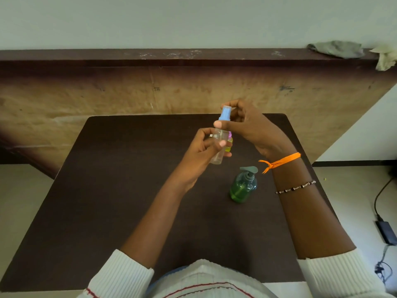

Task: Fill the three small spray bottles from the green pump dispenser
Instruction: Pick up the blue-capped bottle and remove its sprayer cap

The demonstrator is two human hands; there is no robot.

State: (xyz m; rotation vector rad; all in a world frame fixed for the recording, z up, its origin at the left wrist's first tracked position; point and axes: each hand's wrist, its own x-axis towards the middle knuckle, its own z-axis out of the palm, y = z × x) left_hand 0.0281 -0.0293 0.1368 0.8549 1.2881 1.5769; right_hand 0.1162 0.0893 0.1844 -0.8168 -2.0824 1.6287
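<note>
Left hand [202, 151] grips bottle [218, 147]; right hand [251, 125] pinches cap [225, 112].

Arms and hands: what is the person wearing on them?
Both forearms are bare, with ribbed white sleeves pushed up near the elbows. The left sleeve has a red stripe at its lower edge. The right wrist wears an orange thread tied in a knot, and further up, a thin beaded bracelet. No rings are visible.
</note>
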